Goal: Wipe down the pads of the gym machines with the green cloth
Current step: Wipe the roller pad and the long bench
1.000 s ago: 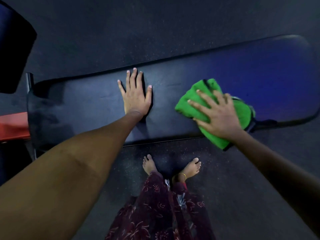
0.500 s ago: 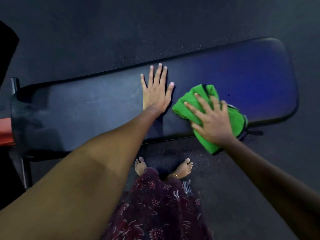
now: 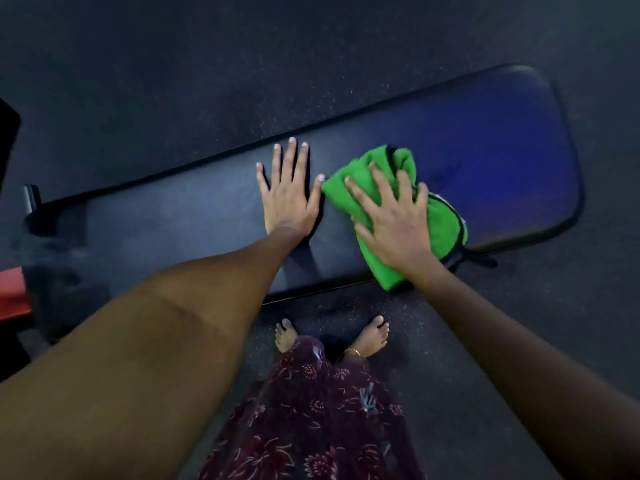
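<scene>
A long black padded bench [image 3: 502, 161] runs across the view, tilted up to the right. My left hand [image 3: 289, 195] lies flat on the middle of the pad with fingers spread. Just to its right, my right hand [image 3: 391, 223] presses the folded green cloth [image 3: 443, 223] onto the pad with straight fingers. The cloth reaches over the pad's near edge, and its left corner nearly touches my left thumb. My hand covers much of the cloth.
Dark speckled rubber floor [image 3: 242, 64] surrounds the bench. A red frame part [image 3: 12, 292] and a black metal post [image 3: 31, 199] sit at the bench's left end. My bare feet [image 3: 372, 336] stand close to the near edge.
The right hand has slid the green cloth leftward along the pad toward my left hand, closing the gap. The view has shifted so the bench's right end shows fully.
</scene>
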`<action>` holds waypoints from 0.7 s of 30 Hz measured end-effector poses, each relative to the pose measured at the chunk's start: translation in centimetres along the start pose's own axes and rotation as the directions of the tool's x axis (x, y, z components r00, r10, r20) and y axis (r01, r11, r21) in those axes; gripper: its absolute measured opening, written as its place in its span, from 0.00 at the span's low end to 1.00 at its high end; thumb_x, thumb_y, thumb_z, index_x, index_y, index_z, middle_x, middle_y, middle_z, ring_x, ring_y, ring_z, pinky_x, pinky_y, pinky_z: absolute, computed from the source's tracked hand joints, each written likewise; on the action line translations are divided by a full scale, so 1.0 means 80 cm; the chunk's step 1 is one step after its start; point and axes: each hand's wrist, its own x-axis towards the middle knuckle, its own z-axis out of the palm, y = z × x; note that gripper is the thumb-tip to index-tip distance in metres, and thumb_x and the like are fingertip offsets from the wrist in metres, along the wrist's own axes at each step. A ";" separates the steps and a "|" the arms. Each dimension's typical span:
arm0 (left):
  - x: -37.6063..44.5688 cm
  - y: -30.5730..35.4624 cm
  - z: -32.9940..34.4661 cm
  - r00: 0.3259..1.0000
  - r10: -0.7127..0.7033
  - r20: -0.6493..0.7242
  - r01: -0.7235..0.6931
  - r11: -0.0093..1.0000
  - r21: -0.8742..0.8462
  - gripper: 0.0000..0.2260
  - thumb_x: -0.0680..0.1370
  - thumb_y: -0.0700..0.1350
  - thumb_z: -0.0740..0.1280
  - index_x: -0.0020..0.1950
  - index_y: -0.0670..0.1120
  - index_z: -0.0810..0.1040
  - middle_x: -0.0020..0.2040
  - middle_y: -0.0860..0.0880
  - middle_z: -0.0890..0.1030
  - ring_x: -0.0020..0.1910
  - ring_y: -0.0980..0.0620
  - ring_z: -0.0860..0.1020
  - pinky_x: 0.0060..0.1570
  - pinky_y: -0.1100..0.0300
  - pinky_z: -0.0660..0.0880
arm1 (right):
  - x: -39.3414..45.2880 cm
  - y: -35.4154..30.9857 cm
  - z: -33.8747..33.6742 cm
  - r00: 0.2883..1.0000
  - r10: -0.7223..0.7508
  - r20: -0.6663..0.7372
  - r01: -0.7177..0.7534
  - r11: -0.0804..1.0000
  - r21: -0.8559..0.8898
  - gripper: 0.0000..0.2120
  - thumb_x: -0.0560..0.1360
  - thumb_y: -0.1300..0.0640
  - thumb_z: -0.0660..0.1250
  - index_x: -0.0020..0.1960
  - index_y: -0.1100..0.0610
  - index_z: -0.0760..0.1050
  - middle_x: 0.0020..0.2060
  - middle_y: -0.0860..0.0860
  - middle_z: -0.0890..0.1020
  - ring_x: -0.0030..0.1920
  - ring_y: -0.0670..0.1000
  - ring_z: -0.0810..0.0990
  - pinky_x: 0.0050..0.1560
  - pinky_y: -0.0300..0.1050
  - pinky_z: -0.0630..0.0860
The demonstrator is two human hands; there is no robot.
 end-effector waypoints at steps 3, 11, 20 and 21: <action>0.001 0.000 0.001 1.000 -0.009 -0.008 0.009 1.000 -0.002 0.30 0.78 0.60 0.44 0.78 0.49 0.54 0.78 0.50 0.54 0.77 0.49 0.49 0.72 0.44 0.41 | -0.030 0.063 0.004 0.980 -0.197 0.004 0.197 0.980 -0.039 0.30 0.70 0.41 0.55 0.73 0.43 0.64 0.72 0.54 0.68 0.64 0.62 0.64 0.59 0.64 0.67; -0.001 0.000 0.002 1.000 -0.016 -0.008 0.016 1.000 0.013 0.30 0.79 0.60 0.44 0.78 0.49 0.52 0.79 0.50 0.53 0.77 0.49 0.48 0.73 0.44 0.41 | 0.086 0.061 -0.034 0.914 0.405 -0.013 -0.398 0.903 0.160 0.28 0.77 0.42 0.58 0.75 0.42 0.57 0.76 0.56 0.57 0.72 0.66 0.56 0.67 0.66 0.53; 0.000 -0.001 0.005 0.999 -0.010 -0.031 0.010 1.000 0.004 0.29 0.79 0.59 0.45 0.78 0.48 0.55 0.78 0.49 0.55 0.77 0.48 0.50 0.73 0.44 0.43 | -0.005 0.068 0.000 0.992 -0.129 -0.015 0.129 0.992 -0.017 0.29 0.72 0.39 0.55 0.73 0.42 0.62 0.72 0.54 0.67 0.65 0.64 0.67 0.60 0.64 0.65; -0.001 -0.001 0.004 1.000 -0.009 -0.027 0.009 1.000 0.006 0.30 0.79 0.59 0.45 0.78 0.48 0.55 0.78 0.49 0.54 0.77 0.48 0.50 0.73 0.44 0.43 | -0.014 0.087 -0.001 0.996 -0.090 -0.021 0.090 0.996 -0.009 0.29 0.72 0.39 0.55 0.73 0.41 0.63 0.72 0.54 0.67 0.65 0.64 0.67 0.60 0.64 0.66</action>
